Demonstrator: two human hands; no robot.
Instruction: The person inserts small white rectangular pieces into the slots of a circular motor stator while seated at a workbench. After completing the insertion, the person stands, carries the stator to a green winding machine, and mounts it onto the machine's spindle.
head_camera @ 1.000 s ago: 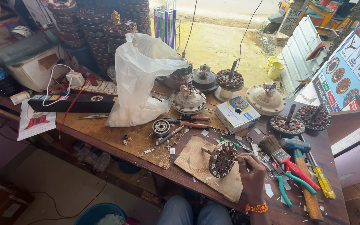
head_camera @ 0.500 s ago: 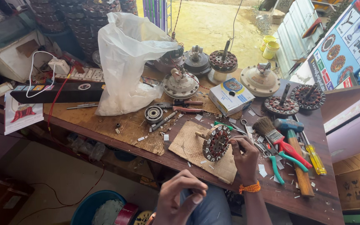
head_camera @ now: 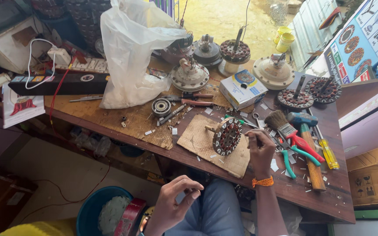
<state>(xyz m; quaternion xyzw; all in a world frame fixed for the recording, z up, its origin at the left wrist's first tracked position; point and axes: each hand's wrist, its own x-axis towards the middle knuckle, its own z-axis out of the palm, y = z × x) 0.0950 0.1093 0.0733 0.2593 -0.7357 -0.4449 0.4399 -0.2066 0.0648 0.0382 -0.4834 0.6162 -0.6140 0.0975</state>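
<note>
**Kid:** Hands first! What are they doing?

**Helper:** Her or his right hand sits on the worktop, fingers curled and pinching something thin right by the round motor part. It is too small to tell what. The left hand is down over the lap, at about 7 o'clock from the motor part, thumb and fingertips pressed together. I cannot tell if anything is in that pinch.

**Kid:** Where is the motor part?

**Helper:** It stands on edge on a piece of cardboard, near the front of the worktop.

**Kid:** Is the job nearly done?

**Helper:** I think not. The part is still bare and open, and lots of bits lie around it.

**Kid:** Is there room to move?

**Helper:** Not much. At 3 o'clock lie a paintbrush, a hammer and a screwdriver. At 10 o'clock lies a small bearing, and past it a big plastic bag. The cardboard hangs a little over the front edge at 6 o'clock, so things could slip off there.
</note>
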